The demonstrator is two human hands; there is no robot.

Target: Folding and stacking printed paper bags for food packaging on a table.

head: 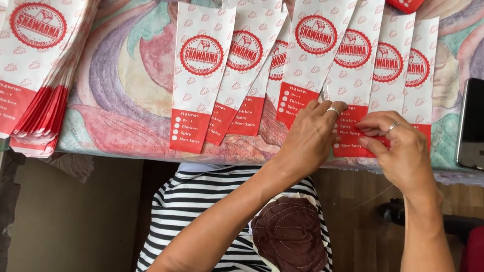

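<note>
Pinching the red bottom edge of a paper sleeve point(355, 76), both the left hand point(311, 137) and right hand point(397, 147) grip it at the surface point(129, 73) edge; a phone point(483, 124) lies at three o'clock. Creasing that fold flat likely calls for steady pressure.

A table point(127, 85) under a pastel swirl-patterned cloth carries a fanned row of red-and-white paper sleeves point(248, 53), a thick stack of the same sleeves point(32, 51) at left, and a black phone point(483, 126).

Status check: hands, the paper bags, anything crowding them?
Left hand and right hand both pinching the red bottom edge of one white-and-red paper sleeve bag. Overlapping bag row alongside. Black phone right, apart.
</note>
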